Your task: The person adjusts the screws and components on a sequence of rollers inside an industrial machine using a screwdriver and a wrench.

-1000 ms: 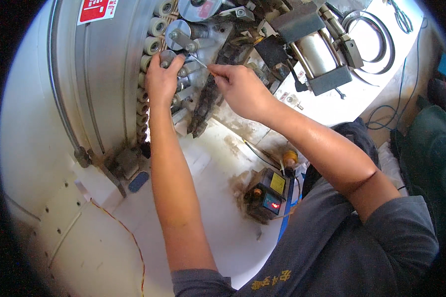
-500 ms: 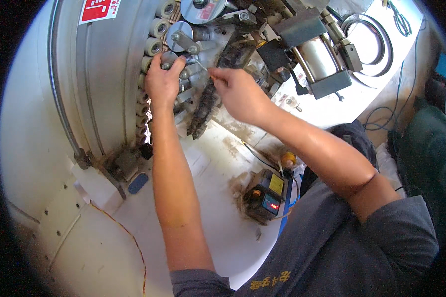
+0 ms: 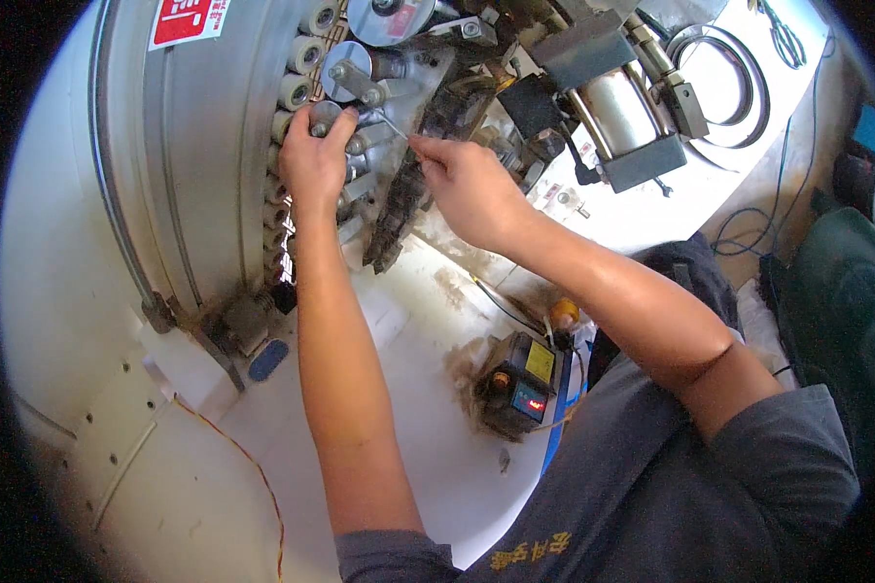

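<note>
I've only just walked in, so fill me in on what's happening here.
Someone is working bare-handed at a machine. The left hand has its thumb and fingers around a small round metal disc, beside a column of pale rollers. The right hand holds a thin metal tool pointing toward the machine's parts near the left hand. Nearer the body sits a dark box with a lit display.

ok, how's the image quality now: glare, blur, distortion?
Head view throughout: white tabletop washed out; black vignetting at the corners, edges bowed toward the left rim; red display too smeared to read; thin tool in the right hand visible but soft.
</note>
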A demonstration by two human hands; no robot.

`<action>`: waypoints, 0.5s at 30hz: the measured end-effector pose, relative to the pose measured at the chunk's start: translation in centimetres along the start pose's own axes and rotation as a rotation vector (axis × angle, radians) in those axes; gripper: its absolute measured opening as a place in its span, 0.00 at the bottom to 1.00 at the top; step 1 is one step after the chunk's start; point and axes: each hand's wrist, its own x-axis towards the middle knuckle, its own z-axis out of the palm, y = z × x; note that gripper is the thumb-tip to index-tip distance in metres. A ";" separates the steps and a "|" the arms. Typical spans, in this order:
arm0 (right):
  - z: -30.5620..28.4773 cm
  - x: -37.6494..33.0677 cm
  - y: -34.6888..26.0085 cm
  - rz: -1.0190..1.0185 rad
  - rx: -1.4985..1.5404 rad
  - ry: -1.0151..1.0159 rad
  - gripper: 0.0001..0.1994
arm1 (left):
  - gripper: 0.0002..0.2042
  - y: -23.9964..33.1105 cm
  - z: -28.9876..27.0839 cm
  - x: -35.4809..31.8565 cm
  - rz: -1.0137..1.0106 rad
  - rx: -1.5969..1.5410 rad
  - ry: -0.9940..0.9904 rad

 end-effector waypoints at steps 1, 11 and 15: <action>-0.7 -0.4 -0.4 0.010 -0.013 -0.005 0.18 | 0.29 0.0 0.1 0.1 -0.002 -0.001 -0.005; -1.0 1.0 0.3 -0.115 0.050 0.049 0.16 | 0.28 1.1 0.1 -0.1 0.035 -0.019 0.010; -1.8 1.3 0.0 -0.107 0.035 0.017 0.16 | 0.28 1.4 0.3 -0.2 0.023 -0.026 0.012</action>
